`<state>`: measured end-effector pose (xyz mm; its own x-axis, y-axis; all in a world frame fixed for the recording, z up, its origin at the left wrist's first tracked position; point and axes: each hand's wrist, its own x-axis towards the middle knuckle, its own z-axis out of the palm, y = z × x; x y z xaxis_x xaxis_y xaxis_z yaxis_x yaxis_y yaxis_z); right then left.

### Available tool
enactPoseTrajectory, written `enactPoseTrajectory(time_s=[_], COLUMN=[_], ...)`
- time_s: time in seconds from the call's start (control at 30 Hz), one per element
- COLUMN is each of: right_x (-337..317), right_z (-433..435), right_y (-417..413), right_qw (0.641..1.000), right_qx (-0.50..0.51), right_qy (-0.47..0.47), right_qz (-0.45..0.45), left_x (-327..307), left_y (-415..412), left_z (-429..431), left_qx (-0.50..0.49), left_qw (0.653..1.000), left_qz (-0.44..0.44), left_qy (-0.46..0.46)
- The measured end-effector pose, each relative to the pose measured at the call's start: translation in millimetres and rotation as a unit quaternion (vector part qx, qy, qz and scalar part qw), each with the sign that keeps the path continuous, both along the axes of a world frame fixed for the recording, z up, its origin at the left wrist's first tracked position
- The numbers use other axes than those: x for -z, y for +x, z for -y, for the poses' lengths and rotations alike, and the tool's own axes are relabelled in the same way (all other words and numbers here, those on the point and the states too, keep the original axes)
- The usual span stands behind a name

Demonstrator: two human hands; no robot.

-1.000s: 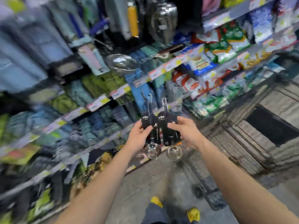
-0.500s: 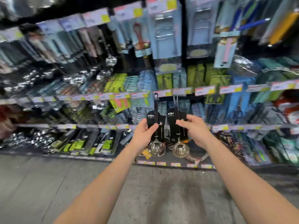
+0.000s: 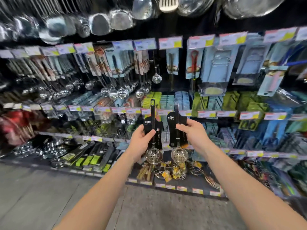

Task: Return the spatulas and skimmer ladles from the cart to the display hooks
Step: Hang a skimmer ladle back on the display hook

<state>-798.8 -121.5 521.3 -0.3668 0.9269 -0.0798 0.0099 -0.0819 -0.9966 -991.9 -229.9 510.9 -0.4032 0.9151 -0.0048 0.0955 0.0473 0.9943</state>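
Observation:
I hold two small skimmer ladles upright in front of the display wall, each with a black card sleeve on its handle and a round perforated steel bowl at the bottom. My left hand [image 3: 141, 141] grips the left skimmer ladle [image 3: 153, 154] by its card. My right hand [image 3: 192, 132] grips the right skimmer ladle [image 3: 179, 154] the same way. The two ladles hang side by side, a small gap between them. Beyond them, display hooks carry hanging ladles [image 3: 114, 92], and one small ladle [image 3: 156, 78] hangs alone on a hook above my hands.
Large steel spatulas and skimmers [image 3: 116, 19] hang along the top row. Carded utensils in blue packs [image 3: 214, 68] fill the hooks to the right. Price-tag rails [image 3: 207, 114] run across the shelves. Grey floor [image 3: 49, 193] lies in front of the bottom shelf.
The view has swung from the aisle's right shelves to face the utensil wall and come closer. Both hands stay on the ladles, which are now held slightly further apart.

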Motion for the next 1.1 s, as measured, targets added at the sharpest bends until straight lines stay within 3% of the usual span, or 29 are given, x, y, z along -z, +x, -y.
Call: enactPoseTrajectory(time_s=[0.3, 0.63, 1.1], right_x=[-38, -72, -99], right_z=[-46, -155, -229], right_y=[-74, -157, -194], right_qw=[1.0, 0.995, 0.99], right_qx=[-0.018, -0.026, -0.037], right_qy=[0.014, 0.075, 0.128], right_qz=[-0.019, -0.062, -0.046], left_x=[-27, -61, -56], left_y=[-72, -130, -163], left_z=[-31, -122, -183], left_qx=[-0.033, -0.025, -0.014], left_qw=[0.999, 0.997, 0.997], left_qz=[-0.009, -0.048, -0.064], left_qy=[0.016, 0.05, 0.042])
